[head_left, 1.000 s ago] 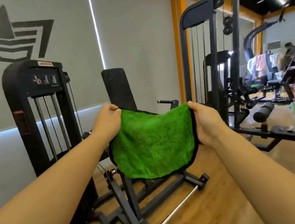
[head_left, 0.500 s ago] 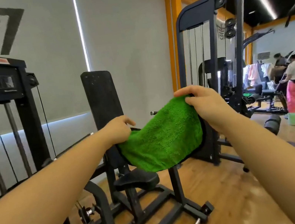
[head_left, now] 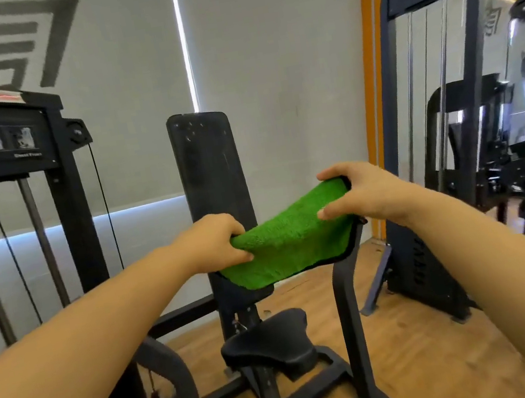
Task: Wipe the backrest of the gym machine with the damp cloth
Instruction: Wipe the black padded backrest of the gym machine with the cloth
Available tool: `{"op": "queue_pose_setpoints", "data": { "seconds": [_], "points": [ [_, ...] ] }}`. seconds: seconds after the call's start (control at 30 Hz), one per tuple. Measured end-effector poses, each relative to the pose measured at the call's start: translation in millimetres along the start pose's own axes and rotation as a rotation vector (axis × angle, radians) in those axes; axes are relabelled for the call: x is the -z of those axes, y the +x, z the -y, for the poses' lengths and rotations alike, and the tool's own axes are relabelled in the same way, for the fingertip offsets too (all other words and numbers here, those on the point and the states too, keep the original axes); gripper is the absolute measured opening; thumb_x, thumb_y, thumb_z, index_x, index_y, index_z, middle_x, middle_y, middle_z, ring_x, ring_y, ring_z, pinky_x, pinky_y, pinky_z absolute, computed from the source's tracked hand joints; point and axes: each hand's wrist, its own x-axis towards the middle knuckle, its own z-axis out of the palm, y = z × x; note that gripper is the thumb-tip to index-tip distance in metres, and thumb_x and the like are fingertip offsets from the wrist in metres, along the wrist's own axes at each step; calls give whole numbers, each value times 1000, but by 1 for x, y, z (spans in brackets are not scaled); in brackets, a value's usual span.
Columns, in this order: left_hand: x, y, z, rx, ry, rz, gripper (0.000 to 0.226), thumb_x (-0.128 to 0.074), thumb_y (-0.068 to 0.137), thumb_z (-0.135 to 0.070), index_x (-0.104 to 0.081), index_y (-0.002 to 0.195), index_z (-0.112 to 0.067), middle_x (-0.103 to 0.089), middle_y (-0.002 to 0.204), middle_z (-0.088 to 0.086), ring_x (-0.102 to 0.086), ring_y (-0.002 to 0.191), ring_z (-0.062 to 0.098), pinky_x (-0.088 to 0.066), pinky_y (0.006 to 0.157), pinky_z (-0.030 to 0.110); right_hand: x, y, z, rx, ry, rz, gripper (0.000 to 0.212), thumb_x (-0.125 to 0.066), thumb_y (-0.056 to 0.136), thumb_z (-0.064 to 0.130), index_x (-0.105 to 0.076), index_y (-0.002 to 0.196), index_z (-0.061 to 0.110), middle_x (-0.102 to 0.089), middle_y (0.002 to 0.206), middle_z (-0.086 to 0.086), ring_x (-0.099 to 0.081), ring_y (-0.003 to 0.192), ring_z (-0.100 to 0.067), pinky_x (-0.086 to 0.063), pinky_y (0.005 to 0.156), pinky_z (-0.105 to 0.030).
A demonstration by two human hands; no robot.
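A black upright backrest [head_left: 210, 173] stands in the middle of the view, with a black seat [head_left: 271, 343] below it. Water spots show near the backrest's top. A green cloth [head_left: 292, 242] with a dark edge is folded over and held in front of the backrest's lower part, apart from it as far as I can tell. My left hand [head_left: 216, 241] grips the cloth's left end. My right hand [head_left: 354, 194] pinches its upper right corner, higher than the left.
The machine's weight stack tower [head_left: 6, 172] rises at the left, its black frame legs [head_left: 351, 323] spread over the wooden floor. A second tall cable machine [head_left: 439, 99] stands at the right by an orange pillar [head_left: 372, 76]. A grey wall lies behind.
The view has come closer to the backrest, which now sits straight ahead. The cloth went from spread open to folded over, with my hands nearer together.
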Motion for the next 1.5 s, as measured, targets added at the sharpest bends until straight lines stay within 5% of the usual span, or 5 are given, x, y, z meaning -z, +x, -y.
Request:
{"op": "queue_pose_setpoints", "data": {
  "seconds": [0.17, 0.27, 0.43, 0.7, 1.5],
  "points": [
    [-6, 51, 19, 135, -181, 71, 39, -54, 91, -38, -68, 94, -2, -64, 99, 18, -60, 92, 31, -49, 82, 42, -8, 61, -47, 39, -273, 77, 59, -74, 78, 29, -49, 130, 17, -50, 125, -3, -50, 113, -21, -42, 84, -25],
    [-16, 76, 32, 169, -249, 68, 45, -50, 92, -40, -66, 91, 2, -63, 98, 22, -60, 92, 34, -48, 79, 41, -16, 100, -68, 97, -321, 38, 21, -60, 89, 35, -62, 80, 16, -57, 76, -1, -54, 75, -19, -38, 59, -26],
    [-33, 116, 63, 317, -668, -66, 22, -59, 87, -41, -68, 82, -22, -68, 85, -7, -62, 80, 5, -46, 70, 16, -43, 176, -97, 125, -204, -63, 48, -50, 92, 28, -35, 48, 16, -30, 63, -1, -39, 66, -24, -31, 62, -31],
    [-54, 222, 121, 369, -1389, -77, 21, -56, 88, -24, -66, 104, -17, -73, 98, -2, -69, 84, 9, -58, 68, 22, -60, 270, -118, 16, 420, -20, 23, -59, 89, 27, -62, 70, 16, -64, 55, 8, -59, 47, 1, -44, 45, -7],
    [-59, 352, 200, 789, -1232, -487, 7, -59, 90, -18, -57, 83, -16, -60, 78, 2, -58, 69, 13, -51, 58, 27, -149, 493, -114, 25, 656, 91, 23, -68, 84, 18, -63, 104, 7, -68, 96, -10, -65, 84, -22, -54, 71, -30]
  ]
}}
